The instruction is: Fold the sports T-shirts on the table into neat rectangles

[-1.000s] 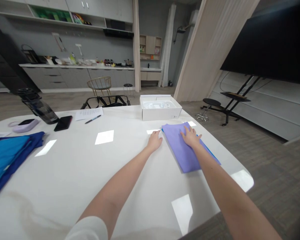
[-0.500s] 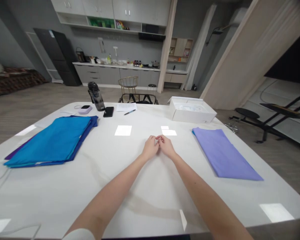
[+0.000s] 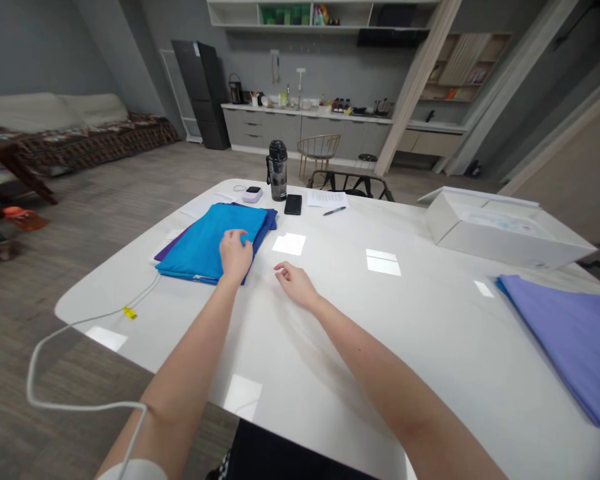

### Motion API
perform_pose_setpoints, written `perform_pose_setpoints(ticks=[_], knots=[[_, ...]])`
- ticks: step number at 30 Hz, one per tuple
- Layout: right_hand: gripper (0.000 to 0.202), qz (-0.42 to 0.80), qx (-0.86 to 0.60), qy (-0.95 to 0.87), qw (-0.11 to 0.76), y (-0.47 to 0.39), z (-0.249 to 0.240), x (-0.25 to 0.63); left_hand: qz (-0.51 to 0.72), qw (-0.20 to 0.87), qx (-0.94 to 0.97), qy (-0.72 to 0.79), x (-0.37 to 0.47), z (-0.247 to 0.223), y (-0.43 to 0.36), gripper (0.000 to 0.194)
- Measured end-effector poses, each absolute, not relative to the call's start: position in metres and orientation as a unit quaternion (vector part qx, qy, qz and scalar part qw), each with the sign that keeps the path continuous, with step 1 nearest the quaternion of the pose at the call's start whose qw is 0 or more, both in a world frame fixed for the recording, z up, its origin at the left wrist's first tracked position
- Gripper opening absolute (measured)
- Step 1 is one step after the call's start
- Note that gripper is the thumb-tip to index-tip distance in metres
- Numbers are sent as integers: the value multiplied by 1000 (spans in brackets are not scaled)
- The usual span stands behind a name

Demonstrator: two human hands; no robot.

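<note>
A stack of folded cloths (image 3: 205, 233), bright blue on top with darker blue and purple edges, lies on the left of the white table. Over its right part is my left hand (image 3: 236, 255), its fingers loosely bent and holding nothing; whether it touches the cloth I cannot tell. My right hand (image 3: 296, 283) hovers above the bare tabletop just right of the stack, fingers slightly curled and apart, with nothing in them. Far to the right lies a folded lavender cloth (image 3: 570, 333), a bit of blue showing at its left edge.
Behind the stack stand a dark water bottle (image 3: 278, 175) and a small lilac device (image 3: 252, 195). Near them lie a black phone (image 3: 293, 205), a printed sheet (image 3: 327, 199) and a pen (image 3: 335, 211). An open white box (image 3: 500, 233) is at back right. A white cable (image 3: 87, 406) crosses the left edge.
My hands, which were together over the middle of the table, have separated and moved left. My left hand is now over the blue stack. The view has turned left.
</note>
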State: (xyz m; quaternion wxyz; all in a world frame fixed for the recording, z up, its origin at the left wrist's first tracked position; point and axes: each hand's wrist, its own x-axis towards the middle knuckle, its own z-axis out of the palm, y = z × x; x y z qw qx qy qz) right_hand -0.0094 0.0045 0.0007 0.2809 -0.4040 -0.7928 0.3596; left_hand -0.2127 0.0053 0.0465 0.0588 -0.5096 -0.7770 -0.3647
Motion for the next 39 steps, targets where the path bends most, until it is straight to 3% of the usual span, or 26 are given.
perform_pose_setpoints(ticks=[5, 10, 19, 23, 28, 34, 37, 39], knots=[[17, 350, -404, -805, 256, 2, -4, -18, -254, 88, -416, -869, -277, 48, 17, 51], [19, 416, -368, -779, 291, 2, -4, -1, -245, 52, -385, -888, -292, 54, 24, 30], [24, 467, -375, -739, 309, -27, 1, 47, -323, 134, -475, -808, -214, 63, 7, 28], [25, 454, -431, -692, 360, -32, 7, 74, -323, 38, -591, -738, -124, 58, 1, 24], [32, 357, -523, -633, 447, -13, 26, 162, -309, -214, -732, -568, -24, 46, -26, 21], [26, 338, -564, -653, 376, -3, 29, 280, -246, -446, -786, -351, 61, 49, -78, 23], [24, 351, -564, -649, 370, -10, 23, 303, -252, -502, -774, -290, 86, 54, -80, 24], [24, 342, -564, -654, 371, -16, 20, 306, -301, -457, -764, -343, 92, 51, -66, 26]])
